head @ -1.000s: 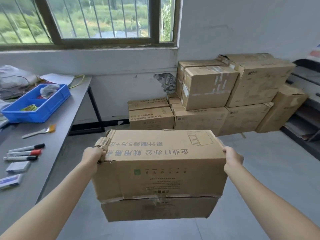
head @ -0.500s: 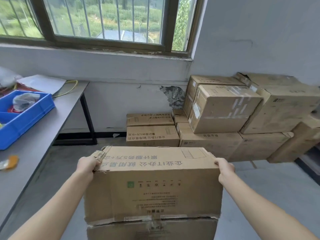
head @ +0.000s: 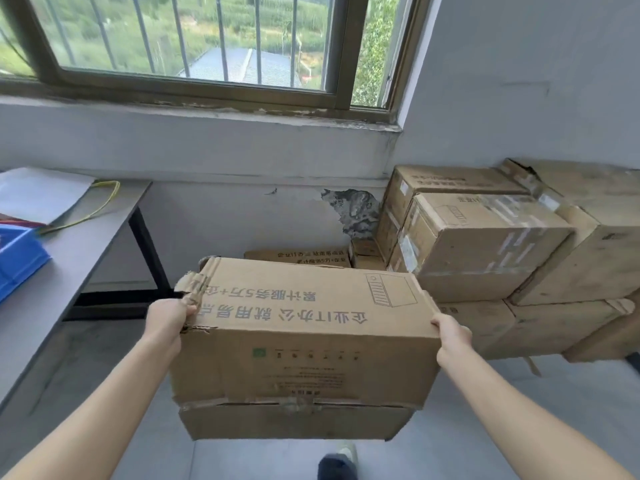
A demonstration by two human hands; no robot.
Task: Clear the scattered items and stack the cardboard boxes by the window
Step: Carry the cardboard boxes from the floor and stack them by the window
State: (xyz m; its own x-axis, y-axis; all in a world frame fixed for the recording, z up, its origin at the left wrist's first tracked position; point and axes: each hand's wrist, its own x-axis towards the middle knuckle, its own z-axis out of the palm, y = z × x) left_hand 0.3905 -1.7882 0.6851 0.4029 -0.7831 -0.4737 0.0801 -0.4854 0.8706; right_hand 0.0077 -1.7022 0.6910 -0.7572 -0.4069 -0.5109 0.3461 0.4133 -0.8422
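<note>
I carry a large printed cardboard box (head: 304, 337) off the floor in front of me, its left top corner torn. My left hand (head: 166, 318) grips that torn left end, and my right hand (head: 452, 336) grips the right end; the fingers of both are hidden behind the box. Behind it, a low box (head: 301, 257) stands on the floor under the window (head: 194, 39). To the right, a pile of cardboard boxes (head: 485, 237) leans in the corner against the wall.
A grey table (head: 69, 258) stands at the left with a blue bin (head: 17, 261), white paper (head: 38, 192) and a yellow cable (head: 93, 206) on it. My shoe (head: 337, 465) shows on the grey floor below the box.
I have walked toward the window wall with the box held in both hands. The stacked boxes and window look much closer; the pens and brush on the table have left the view.
</note>
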